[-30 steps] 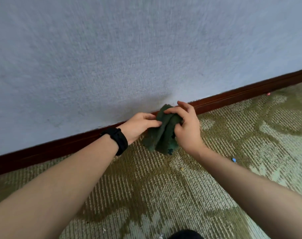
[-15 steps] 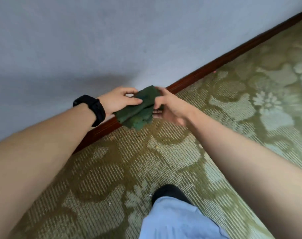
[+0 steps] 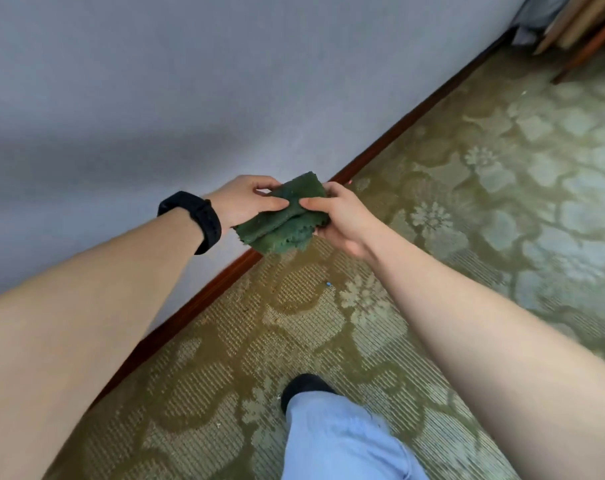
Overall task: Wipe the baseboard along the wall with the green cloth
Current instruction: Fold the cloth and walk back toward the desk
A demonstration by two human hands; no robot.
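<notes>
While both hands hold it, the green cloth [image 3: 283, 216] sits folded and bunched between them, raised off the floor at the middle of the view. It overlaps the line of the baseboard [image 3: 204, 295] as seen from above but is not pressed against it.

Left hand [image 3: 245, 199]: the thumb lies across the top of the cloth's left part and the fingers curl round its far edge, a firm pinch. A black wristband [image 3: 197, 220] is on that wrist.

Right hand [image 3: 339, 220]: the thumb presses on top of the cloth's right side and the fingers curl beneath it, gripping. The two thumb tips lie just beside each other on the upper fold.

The cloth's near edge hangs loose and ragged below the hands.

The baseboard is dark reddish-brown wood and runs diagonally from near left to far right at the foot of a pale grey wall [image 3: 190, 81]. A green and beige patterned carpet [image 3: 467, 202] meets it on the right. A small blue speck [image 3: 328, 283] lies on the carpet, near the baseboard and below the cloth.

At the near edge a light blue trouser leg [image 3: 335, 441] ends in a dark shoe [image 3: 304, 386] planted on the carpet. Wooden boards [image 3: 578, 22] stand at the far right corner; their detail cannot be made out.
</notes>
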